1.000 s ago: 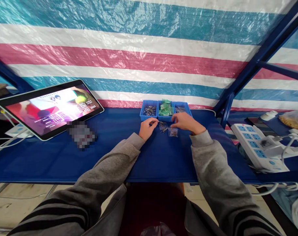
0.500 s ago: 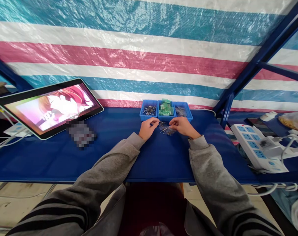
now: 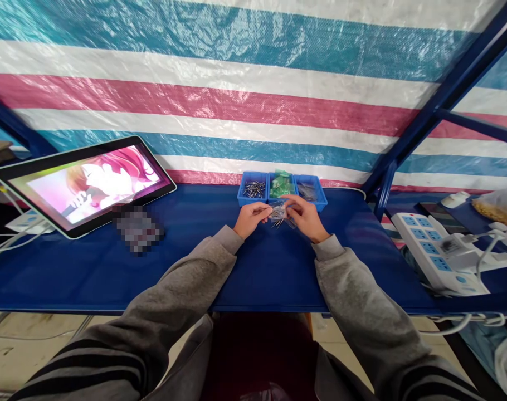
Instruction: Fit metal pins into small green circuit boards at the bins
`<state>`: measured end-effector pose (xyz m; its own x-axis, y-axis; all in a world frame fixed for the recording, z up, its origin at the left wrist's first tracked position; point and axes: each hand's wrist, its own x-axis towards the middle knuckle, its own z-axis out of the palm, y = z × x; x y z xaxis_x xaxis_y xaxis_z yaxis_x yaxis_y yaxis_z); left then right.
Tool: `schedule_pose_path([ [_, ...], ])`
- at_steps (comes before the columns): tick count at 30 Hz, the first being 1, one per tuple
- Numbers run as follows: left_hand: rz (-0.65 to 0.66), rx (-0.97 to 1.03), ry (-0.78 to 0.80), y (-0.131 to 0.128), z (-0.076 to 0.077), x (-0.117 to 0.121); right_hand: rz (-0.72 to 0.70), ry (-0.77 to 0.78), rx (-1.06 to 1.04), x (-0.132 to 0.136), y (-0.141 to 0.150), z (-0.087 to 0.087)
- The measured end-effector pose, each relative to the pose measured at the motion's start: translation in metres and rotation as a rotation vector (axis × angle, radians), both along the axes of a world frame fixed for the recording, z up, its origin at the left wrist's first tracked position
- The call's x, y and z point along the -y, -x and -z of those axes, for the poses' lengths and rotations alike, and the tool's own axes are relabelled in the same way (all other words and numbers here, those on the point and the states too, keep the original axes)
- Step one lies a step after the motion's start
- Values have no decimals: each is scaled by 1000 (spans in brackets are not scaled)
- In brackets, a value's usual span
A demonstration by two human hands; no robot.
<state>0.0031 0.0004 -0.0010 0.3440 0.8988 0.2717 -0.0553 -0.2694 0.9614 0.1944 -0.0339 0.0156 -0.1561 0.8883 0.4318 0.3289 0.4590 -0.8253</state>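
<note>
Between my hands is a small clear plastic bag (image 3: 277, 209). My left hand (image 3: 248, 219) pinches its left edge with thumb and fingertips. On the other side my right hand (image 3: 307, 219) grips the bag, fingers curled and one forefinger stretched over the top. Thin metal pieces like screws (image 3: 277, 224) lie on the table just below the bag. Behind the hands stand three joined blue bins. The left bin (image 3: 240, 196) has many metal screw-like pieces, the middle one green packets (image 3: 282, 182), the right one clear bags (image 3: 307, 191).
A lit tablet-like screen (image 3: 90, 184) leans at the left of the blue table (image 3: 186, 278), with a blurred-out object (image 3: 139, 229) before it. A white power strip (image 3: 433, 250) with plugs and cables is at the right. A striped tarp (image 3: 253, 106) hangs behind.
My right hand has moved left and closed in on my left hand. The bag, lying on the table a second ago, is now lifted between both hands.
</note>
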Motion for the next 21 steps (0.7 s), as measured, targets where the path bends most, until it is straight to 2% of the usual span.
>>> schedule_pose_path([
  [3,20,8,8,1,1,-1,24,-149,125,1,1,0],
  [7,51,-2,43,-1,2,-1,52,-227,105,-1,3,2],
  [11,20,77,28,-3,1,-1,26,-63,-18,-3,5,7],
  [15,-20,47,-51,-1,2,-3,-7,93,-145,-4,5,10],
  [18,-34,69,-42,0,3,-5,-42,98,-148,-3,4,9],
  [21,0,157,64,-1,1,-3,-69,23,-85,-2,3,7],
])
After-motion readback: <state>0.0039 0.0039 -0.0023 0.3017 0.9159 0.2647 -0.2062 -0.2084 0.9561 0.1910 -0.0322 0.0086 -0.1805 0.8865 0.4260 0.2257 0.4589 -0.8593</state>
